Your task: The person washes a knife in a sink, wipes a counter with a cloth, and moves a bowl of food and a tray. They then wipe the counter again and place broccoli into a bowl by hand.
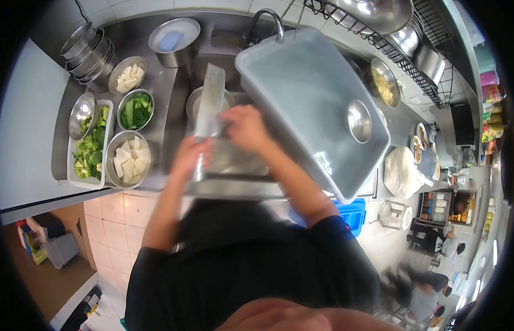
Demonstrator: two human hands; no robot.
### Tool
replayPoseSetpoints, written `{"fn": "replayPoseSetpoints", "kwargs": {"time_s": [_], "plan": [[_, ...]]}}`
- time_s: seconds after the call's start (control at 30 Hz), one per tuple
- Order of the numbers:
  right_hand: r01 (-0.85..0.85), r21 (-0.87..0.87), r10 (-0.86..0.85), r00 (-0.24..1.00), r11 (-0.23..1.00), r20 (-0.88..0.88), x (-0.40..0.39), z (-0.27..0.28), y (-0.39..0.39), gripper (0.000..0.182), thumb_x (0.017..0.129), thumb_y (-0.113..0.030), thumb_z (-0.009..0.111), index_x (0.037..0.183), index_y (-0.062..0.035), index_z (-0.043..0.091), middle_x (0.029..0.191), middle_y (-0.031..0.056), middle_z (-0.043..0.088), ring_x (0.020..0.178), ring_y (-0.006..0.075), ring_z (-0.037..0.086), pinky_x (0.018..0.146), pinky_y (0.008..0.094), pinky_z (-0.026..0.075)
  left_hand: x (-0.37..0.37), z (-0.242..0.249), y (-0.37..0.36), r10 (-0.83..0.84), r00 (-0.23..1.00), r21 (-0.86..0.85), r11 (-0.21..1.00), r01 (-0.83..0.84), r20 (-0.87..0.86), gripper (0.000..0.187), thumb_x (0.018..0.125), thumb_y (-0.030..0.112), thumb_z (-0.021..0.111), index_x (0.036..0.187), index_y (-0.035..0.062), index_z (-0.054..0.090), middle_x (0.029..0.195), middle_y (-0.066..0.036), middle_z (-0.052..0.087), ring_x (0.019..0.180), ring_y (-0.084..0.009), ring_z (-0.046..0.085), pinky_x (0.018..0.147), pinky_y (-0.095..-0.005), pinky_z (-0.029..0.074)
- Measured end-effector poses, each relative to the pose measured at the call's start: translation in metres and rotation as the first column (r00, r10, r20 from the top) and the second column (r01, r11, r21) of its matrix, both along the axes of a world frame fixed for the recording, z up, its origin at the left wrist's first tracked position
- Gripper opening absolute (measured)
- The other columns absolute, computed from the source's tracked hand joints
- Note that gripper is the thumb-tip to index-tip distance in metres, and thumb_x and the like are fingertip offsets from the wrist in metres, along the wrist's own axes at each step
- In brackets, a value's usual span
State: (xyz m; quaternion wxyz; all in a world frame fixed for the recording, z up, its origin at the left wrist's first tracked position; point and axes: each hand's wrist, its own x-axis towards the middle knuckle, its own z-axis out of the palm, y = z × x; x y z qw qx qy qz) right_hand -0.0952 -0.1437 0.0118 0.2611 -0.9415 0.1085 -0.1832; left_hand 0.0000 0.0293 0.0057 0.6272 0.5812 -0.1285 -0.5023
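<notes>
Over the steel sink (235, 165), the person holds a clear rectangular plastic container (210, 102) tilted up on its end. The left hand (191, 154), blurred, is wrapped around its lower edge, while the right hand (245, 128) is closed on its side, just beside the other. A large grey plastic tub (301, 94) leans next to them with a small steel bowl (359, 121) in it. On the steel bench (163, 83) to the left stand a round steel bowl of white tofu slices (130, 158), a bowl of leafy greens (136, 109) and a white tray of broccoli (90, 146).
</notes>
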Motion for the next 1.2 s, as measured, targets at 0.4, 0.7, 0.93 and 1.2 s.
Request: {"fn": "replayPoseSetpoints", "kwargs": {"time_s": [0.4, 0.7, 0.93, 1.2], "plan": [[0.067, 0.030, -0.067, 0.998, 0.997, 0.008, -0.006, -0.001, 0.002, 0.039, 0.063, -0.007, 0.055, 0.100, -0.0154, 0.065, 0.095, 0.0045, 0.053, 0.087, 0.0255, 0.046, 0.080, 0.0370, 0.034, -0.002, 0.006, -0.002, -0.051, 0.999, 0.012, 0.999, 0.051, 0.017, 0.010, 0.083, 0.016, 0.055, 0.077, 0.0082, 0.052, 0.055, 0.001, 0.048, 0.042, -0.0086, 0.046, 0.038, -0.0233, 0.037], [0.535, 0.143, -0.554, 0.798, 0.833, 0.239, -0.028, 0.009, -0.107, 0.019, 0.070, -0.010, 0.056, 0.086, -0.0027, 0.062, 0.089, 0.0180, 0.060, 0.086, 0.0335, 0.056, 0.079, 0.0394, 0.045, 0.004, 0.000, 0.006, -0.028, 0.994, -0.003, 1.000, 0.028, -0.103, 0.011, 0.082, 0.012, 0.054, 0.074, 0.0051, 0.052, 0.054, -0.001, 0.048, 0.040, -0.0104, 0.044, 0.037, -0.0242, 0.036], [0.142, 0.970, -0.329, 0.922, -0.197, -0.202, -0.060, -0.018, -0.174, 0.021, 0.085, -0.012, 0.043, 0.078, 0.0008, 0.059, 0.081, 0.0128, 0.059, 0.078, 0.0212, 0.059, 0.073, 0.0298, 0.049, 0.003, 0.000, 0.009, -0.103, 0.969, -0.085, 0.993, 0.086, -0.225, 0.013, 0.080, 0.011, 0.053, 0.068, 0.0049, 0.053, 0.052, -0.001, 0.047, 0.040, -0.0106, 0.044, 0.038, -0.0245, 0.035], [-0.156, 0.158, 0.180, 0.972, 0.975, -0.148, 0.025, -0.016, -0.014, 0.056, 0.092, -0.040, 0.026, 0.133, -0.0005, 0.029, 0.139, 0.0160, 0.028, 0.131, 0.0271, 0.021, 0.106, 0.0464, 0.010, 0.006, -0.013, -0.013, -0.077, 0.981, 0.021, 0.996, 0.082, -0.175, 0.012, 0.076, 0.011, 0.052, 0.081, 0.0005, 0.050, 0.057, -0.002, 0.045, 0.042, -0.0117, 0.043, 0.038, -0.0265, 0.039]]}}
